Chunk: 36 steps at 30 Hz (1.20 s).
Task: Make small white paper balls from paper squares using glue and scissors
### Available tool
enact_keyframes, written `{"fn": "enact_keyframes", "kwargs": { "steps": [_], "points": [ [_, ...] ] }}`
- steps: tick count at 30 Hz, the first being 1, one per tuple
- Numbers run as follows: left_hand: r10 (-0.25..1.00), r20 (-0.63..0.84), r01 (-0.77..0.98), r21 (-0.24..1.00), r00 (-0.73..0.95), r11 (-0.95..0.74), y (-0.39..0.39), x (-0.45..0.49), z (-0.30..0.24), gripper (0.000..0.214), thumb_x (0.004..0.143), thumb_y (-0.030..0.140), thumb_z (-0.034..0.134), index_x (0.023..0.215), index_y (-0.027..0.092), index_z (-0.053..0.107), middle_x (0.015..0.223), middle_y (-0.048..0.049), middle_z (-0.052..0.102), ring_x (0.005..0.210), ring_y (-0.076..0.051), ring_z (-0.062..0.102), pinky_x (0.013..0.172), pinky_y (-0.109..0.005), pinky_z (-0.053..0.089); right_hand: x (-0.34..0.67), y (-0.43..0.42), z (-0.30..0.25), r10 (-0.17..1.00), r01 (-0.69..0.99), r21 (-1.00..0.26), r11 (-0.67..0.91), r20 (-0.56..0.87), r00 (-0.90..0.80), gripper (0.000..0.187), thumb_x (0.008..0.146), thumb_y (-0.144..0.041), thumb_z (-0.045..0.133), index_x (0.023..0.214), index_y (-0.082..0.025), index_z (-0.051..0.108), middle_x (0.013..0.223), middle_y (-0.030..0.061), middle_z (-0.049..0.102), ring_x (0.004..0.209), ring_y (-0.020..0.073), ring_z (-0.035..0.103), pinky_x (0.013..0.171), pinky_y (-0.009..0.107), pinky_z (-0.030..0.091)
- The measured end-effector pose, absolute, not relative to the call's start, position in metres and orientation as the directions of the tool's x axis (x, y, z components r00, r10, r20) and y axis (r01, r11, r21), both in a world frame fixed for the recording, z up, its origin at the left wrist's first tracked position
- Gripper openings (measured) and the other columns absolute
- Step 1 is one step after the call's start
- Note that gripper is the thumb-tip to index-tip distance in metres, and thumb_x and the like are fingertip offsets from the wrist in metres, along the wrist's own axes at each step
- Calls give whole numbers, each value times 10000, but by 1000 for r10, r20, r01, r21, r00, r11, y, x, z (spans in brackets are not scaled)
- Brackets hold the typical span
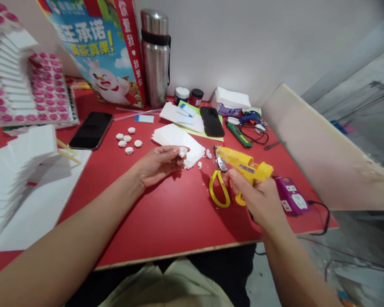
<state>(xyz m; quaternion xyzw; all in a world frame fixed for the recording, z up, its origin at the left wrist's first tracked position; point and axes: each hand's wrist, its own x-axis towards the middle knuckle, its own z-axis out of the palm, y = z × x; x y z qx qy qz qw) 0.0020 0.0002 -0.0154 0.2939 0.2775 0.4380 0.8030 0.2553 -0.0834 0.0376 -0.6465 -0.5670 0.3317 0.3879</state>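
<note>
Above the red worktop (166, 213), head view, both hands are at mid-height near the centre.

Left hand (160, 164): fingers pinched narrow on a small white piece (182, 152), thumb on one side and fingertips on the other. The piece is held just over the near corner of a stack of white sheets (177, 143). Whether it touches the stack, cannot tell.

Right hand (259, 200): fingers wrapped round the grip of a yellow glue gun (245, 164), nozzle pointing left and far, toward the white piece but apart from it. Yellow-handled scissors (219, 189) lie on the worktop just under the gun.

Handling, as judged:
- white piece looks very light and soft, like foam, and likely dents under a hard pinch; a light hold at its edges leaves the top face free.
- glue gun looks like stiff plastic of modest weight; the grip is the place to hold it, well away from the nozzle, which may be hot.

Around: loose white rounds (128, 140) to the left of the stack, a dark phone (91, 130) further left, and white scraps (208, 154) right of the stack. A purple power strip (291, 198) sits near the right edge and a steel flask (154, 57) stands at the far wall.
</note>
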Motion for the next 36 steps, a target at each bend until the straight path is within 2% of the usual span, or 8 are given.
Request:
{"fn": "enact_keyframes", "kwargs": {
  "steps": [3,8,16,23,28,31,33,36],
  "points": [
    [865,-194,-536,716,462,447,0,2,-16,379,677,313,950,940,85,799,754,-33,629,678,-102,587,701,-260,612,291,-63,23,939,627,-777,-52,176,296,378,857,-541,722,761,-175,722,659,15,628,613,157,554,575,285,433],
    [870,-210,-553,700,445,452,0,3,-14,413,643,275,970,959,72,798,825,-41,667,677,-81,592,711,-240,612,345,-33,-7,878,619,-773,-141,191,439,400,785,-592,750,778,-192,736,657,22,647,591,178,558,554,310,431],
    [868,-208,-546,705,452,453,0,3,-14,396,649,277,969,960,94,806,822,-37,688,674,-75,599,717,-235,607,349,-28,-12,886,749,-606,-268,149,439,440,775,-609,698,821,-172,728,707,66,697,643,223,613,614,340,445],
    [871,-155,-570,701,466,429,-1,3,-14,348,686,270,947,946,86,807,832,-45,697,668,-70,599,708,-214,586,351,-36,-7,904,855,-412,-314,146,402,559,770,-602,686,1063,-127,695,961,171,735,851,321,693,754,424,512],
    [870,-163,-578,688,465,438,-1,4,-14,348,684,265,946,938,74,804,839,-52,690,665,-77,599,699,-224,589,342,-87,12,905,980,-166,-109,391,167,662,881,-563,618,1319,-67,614,1144,274,701,1060,415,676,838,530,540],
    [865,-170,-583,676,472,451,-1,6,-14,383,676,258,951,965,56,800,837,-56,688,656,-75,595,706,-234,598,311,-113,40,770,995,-93,34,637,34,423,944,-391,649,1310,-180,672,1013,176,771,950,341,728,814,484,567],
    [865,-171,-586,673,472,452,-2,7,-13,401,665,254,957,970,47,798,831,-54,687,651,-75,590,713,-246,607,281,-113,58,742,952,-198,234,669,-43,251,946,-261,660,1185,-240,737,1034,106,786,888,260,742,819,422,583],
    [868,-171,-588,673,467,449,-2,7,-12,393,661,247,957,967,56,802,813,-46,687,647,-78,589,709,-254,610,234,-86,66,825,756,-456,469,531,-192,211,969,-202,616,1121,-238,758,1067,72,775,954,208,735,797,343,588]
  ]
}}
